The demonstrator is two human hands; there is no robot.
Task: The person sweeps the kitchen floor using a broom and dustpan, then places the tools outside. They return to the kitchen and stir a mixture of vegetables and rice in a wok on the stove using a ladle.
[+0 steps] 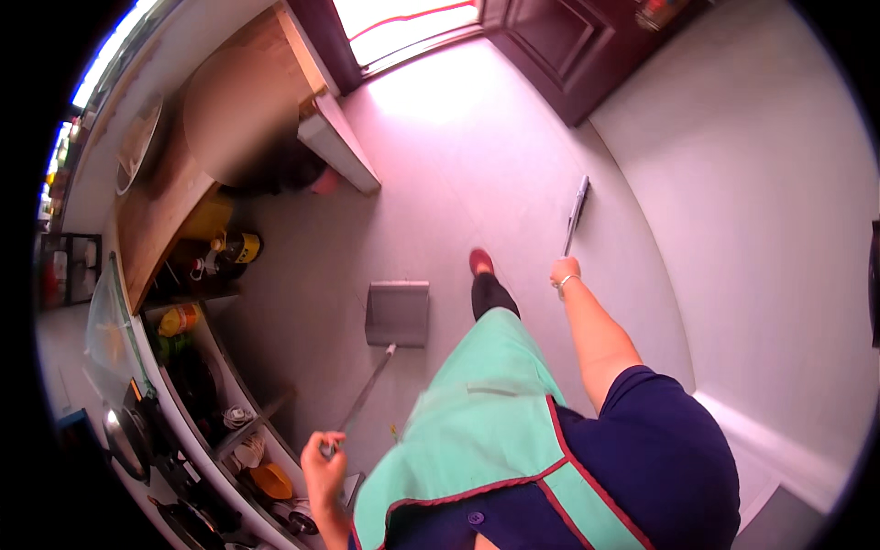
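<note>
My left hand [323, 467], low at the left, is closed around the thin grey handle [368, 387] of a long-handled dustpan. The grey dustpan [397, 316] rests on the floor ahead of me, its wide mouth facing away. My right hand [566, 270], stretched forward and wearing a bracelet, grips the handle of a broom. The narrow grey broom head [578, 203] shows edge-on beyond that hand, near the right wall; I cannot tell whether it touches the floor. Broom and dustpan are well apart.
On the left stand shelves with bottles [240, 247], an orange bowl [271, 480] and pans [128, 445]. A wooden counter [158, 229] ends in a white panel [339, 142]. Ahead, a dark red door [568, 50] stands beside a bright doorway. A pale wall [752, 211] runs along the right.
</note>
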